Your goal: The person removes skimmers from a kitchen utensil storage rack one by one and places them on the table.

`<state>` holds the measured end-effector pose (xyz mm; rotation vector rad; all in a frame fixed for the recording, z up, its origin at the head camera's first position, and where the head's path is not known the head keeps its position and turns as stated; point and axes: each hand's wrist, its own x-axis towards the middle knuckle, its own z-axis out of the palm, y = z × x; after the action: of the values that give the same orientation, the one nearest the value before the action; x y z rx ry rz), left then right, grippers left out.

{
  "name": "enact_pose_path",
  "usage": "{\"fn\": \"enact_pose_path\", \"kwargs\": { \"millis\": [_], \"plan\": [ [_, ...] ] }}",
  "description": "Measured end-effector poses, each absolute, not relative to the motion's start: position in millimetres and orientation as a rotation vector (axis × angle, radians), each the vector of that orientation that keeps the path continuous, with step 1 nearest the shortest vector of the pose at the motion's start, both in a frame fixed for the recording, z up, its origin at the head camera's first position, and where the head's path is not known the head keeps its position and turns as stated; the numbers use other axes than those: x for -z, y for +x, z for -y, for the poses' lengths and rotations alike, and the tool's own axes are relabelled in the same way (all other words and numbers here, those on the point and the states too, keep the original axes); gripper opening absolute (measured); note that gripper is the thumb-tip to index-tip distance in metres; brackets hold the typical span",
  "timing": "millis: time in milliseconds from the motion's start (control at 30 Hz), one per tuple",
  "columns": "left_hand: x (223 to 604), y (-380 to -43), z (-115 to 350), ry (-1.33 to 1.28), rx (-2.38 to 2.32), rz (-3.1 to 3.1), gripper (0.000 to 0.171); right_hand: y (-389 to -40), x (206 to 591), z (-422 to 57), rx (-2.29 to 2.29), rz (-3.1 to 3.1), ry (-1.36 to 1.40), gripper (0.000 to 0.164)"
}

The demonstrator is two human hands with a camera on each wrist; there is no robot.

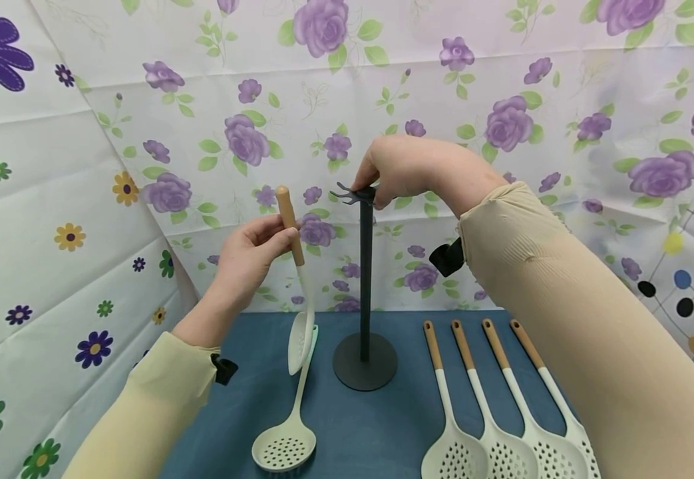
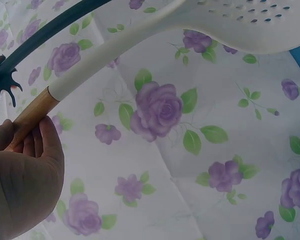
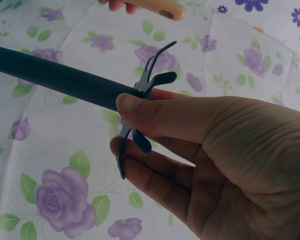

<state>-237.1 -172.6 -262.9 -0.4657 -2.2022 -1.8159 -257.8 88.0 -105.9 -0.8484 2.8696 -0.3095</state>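
My left hand (image 1: 239,259) pinches the wooden handle of a white slotted skimmer (image 1: 289,216), thumb and fingers round it. The skimmer hangs upright, handle up, its perforated head over the table left of a black utensil stand (image 1: 366,279). In the left wrist view the skimmer's white neck (image 2: 115,50) runs from the hand to the holed head. My right hand (image 1: 412,163) grips the stand at the top of its pole. In the right wrist view the thumb presses the pole's end and the fingers lie among the dark hooks (image 3: 162,78).
A pale green skimmer (image 1: 283,447) lies on the blue table (image 1: 376,432), partly behind the held one. Several white skimmers with wooden handles (image 1: 433,346) lie side by side at the right, the outermost partly under my right forearm. Flowered cloth (image 1: 299,86) forms the backdrop.
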Motion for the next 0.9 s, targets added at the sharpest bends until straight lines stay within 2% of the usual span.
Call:
{"fn": "enact_pose_path", "kwargs": {
  "millis": [900],
  "plan": [
    [267, -219, 219, -0.361, 1.752, 2.196, 0.051, -257, 106, -90, 0.295, -2.873, -0.862, 0.044]
  ]
}}
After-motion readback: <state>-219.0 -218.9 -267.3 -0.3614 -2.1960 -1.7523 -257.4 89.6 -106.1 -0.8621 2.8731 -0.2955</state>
